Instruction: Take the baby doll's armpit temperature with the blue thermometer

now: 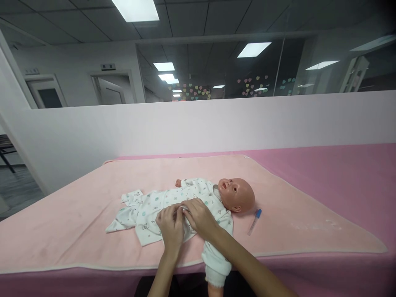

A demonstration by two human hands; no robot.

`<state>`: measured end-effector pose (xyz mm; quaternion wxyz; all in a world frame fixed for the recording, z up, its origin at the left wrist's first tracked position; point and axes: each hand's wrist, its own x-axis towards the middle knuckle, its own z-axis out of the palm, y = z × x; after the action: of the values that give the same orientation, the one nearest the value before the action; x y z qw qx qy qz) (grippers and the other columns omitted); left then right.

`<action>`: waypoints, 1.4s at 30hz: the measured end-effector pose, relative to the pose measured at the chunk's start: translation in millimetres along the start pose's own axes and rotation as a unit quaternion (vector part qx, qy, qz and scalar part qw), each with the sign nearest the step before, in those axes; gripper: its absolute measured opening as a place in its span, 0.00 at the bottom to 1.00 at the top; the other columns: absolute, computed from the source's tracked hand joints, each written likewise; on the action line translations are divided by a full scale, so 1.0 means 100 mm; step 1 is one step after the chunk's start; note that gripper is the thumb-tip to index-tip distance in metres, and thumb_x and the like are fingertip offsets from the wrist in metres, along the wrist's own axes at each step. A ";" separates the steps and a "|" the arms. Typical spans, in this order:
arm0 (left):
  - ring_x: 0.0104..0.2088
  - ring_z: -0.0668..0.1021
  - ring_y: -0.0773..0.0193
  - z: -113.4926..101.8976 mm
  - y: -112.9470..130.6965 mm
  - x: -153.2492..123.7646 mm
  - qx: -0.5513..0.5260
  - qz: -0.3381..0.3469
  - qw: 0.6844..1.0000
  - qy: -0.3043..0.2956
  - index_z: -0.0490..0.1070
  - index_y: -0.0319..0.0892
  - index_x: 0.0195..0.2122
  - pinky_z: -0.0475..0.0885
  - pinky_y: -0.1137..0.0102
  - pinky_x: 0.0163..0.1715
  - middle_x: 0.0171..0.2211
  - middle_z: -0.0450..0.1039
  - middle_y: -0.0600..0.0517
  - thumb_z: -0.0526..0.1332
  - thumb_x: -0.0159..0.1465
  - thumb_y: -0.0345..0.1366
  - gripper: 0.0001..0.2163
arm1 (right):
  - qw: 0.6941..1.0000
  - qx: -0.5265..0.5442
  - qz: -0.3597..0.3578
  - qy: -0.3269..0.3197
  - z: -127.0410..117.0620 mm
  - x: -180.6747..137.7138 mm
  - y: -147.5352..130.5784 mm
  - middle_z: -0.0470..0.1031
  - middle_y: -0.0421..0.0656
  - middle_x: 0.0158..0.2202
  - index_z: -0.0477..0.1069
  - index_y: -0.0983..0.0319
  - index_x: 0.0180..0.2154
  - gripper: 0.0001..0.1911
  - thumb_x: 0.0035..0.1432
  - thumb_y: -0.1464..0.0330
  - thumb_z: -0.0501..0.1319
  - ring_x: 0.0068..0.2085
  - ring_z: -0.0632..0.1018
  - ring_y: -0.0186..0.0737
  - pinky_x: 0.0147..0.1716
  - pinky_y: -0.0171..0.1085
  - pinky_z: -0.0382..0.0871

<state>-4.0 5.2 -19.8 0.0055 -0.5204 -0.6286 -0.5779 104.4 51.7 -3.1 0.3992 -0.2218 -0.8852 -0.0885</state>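
Overhead, ceiling lights (136, 10); below, pink blanket (93, 214).

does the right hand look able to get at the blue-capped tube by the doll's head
Probably yes: the tube lies on bare blanket just beside the right hand, nothing between them, though that hand is on the doll's garment now.

Both your forearms reach forward over the doll (192, 202), your left hand (170, 228) and right hand (202, 218) lying palm-down side by side on its chest, fingers curled and fingertips meeting at the middle of its front, the right wrist crossing its near arm.
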 end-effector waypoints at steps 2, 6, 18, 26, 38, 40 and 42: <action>0.37 0.71 0.60 0.00 0.01 0.00 0.005 -0.001 1.000 -0.007 0.72 0.45 0.32 0.57 0.61 0.44 0.31 0.74 0.52 0.49 0.62 0.39 0.12 | 1.000 -0.027 0.009 -0.007 0.03 0.00 0.01 0.71 0.45 0.32 0.66 0.64 0.37 0.10 0.62 0.71 0.47 0.35 0.71 0.40 0.36 0.39 0.66; 0.37 0.71 0.60 0.01 0.02 0.01 0.019 -0.007 1.000 -0.013 0.71 0.45 0.33 0.56 0.61 0.45 0.32 0.73 0.52 0.48 0.63 0.38 0.12 | 0.996 -0.092 0.002 -0.014 0.11 0.01 0.03 0.70 0.44 0.30 0.66 0.63 0.34 0.10 0.63 0.71 0.47 0.34 0.70 0.40 0.35 0.39 0.65; 0.41 0.69 0.60 0.02 0.03 -0.01 0.038 -0.017 0.999 -0.008 0.70 0.45 0.34 0.55 0.62 0.45 0.36 0.71 0.52 0.47 0.63 0.36 0.12 | 0.984 -0.180 -0.002 -0.013 0.16 0.01 0.02 0.67 0.43 0.26 0.65 0.63 0.29 0.11 0.62 0.71 0.48 0.30 0.66 0.40 0.31 0.39 0.61; 0.41 0.68 0.58 0.02 0.05 -0.03 0.031 -0.019 0.999 0.003 0.70 0.45 0.35 0.55 0.61 0.45 0.37 0.71 0.51 0.46 0.64 0.38 0.13 | 0.992 -0.122 0.034 0.011 0.07 0.00 0.00 0.67 0.43 0.28 0.65 0.62 0.30 0.07 0.59 0.73 0.50 0.32 0.66 0.40 0.34 0.39 0.62; 0.43 0.67 0.54 -0.05 -0.03 0.04 0.121 -0.048 0.987 0.090 0.69 0.46 0.40 0.54 0.55 0.46 0.36 0.69 0.49 0.52 0.60 0.39 0.10 | 0.937 -0.204 0.160 0.235 -0.47 -0.52 0.25 0.67 0.49 0.42 0.68 0.61 0.34 0.09 0.58 0.74 0.50 0.47 0.67 0.47 0.48 0.51 0.61; 0.43 0.67 0.55 -0.07 0.02 0.13 0.133 -0.009 0.988 0.084 0.69 0.46 0.39 0.56 0.57 0.46 0.37 0.68 0.49 0.52 0.60 0.36 0.10 | 0.930 -0.228 0.189 0.218 -0.64 -0.75 0.32 0.69 0.49 0.38 0.68 0.62 0.35 0.08 0.59 0.72 0.51 0.43 0.69 0.46 0.46 0.49 0.62; 0.42 0.68 0.57 -0.05 0.10 0.26 0.106 0.038 0.993 0.036 0.70 0.45 0.38 0.59 0.61 0.44 0.37 0.68 0.49 0.51 0.60 0.35 0.10 | 0.924 -0.251 0.233 0.168 -0.77 -0.99 0.40 0.70 0.47 0.32 0.68 0.62 0.35 0.08 0.59 0.69 0.51 0.36 0.70 0.44 0.39 0.45 0.64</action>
<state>-12.6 16.0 4.9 0.1054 -0.5193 -0.6656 -0.5255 232.3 29.9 -25.9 0.4824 -0.4966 -0.6775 -0.2482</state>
